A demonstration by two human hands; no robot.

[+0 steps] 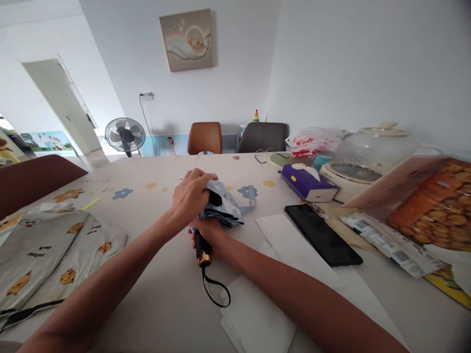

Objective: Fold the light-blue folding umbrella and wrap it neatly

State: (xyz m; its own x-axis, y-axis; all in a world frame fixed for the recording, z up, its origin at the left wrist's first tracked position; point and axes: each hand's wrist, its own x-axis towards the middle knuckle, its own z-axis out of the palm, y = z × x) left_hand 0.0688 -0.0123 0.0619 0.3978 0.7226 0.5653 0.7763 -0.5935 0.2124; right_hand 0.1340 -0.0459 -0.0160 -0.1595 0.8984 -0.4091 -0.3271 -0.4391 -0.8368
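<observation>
A folding umbrella (224,203) with light blue, black-lined cloth lies gathered between my hands above the table. Its black handle ends in a gold-coloured cap, and a black wrist loop (217,289) hangs from it toward me. My left hand (192,193) is wrapped over the top of the bunched cloth. Lower down, my right hand (209,233) grips the umbrella where the cloth meets the handle; some of its fingers are hidden. A pale blue strap (251,198) sticks out from the cloth on the right.
Patterned cloth (62,250) covers the table's left side. To the right lie white paper sheets (257,309), a black phone (322,235), a purple tissue box (309,184) and a bag of cookies (437,206). Glasses (261,156) rest near the far edge.
</observation>
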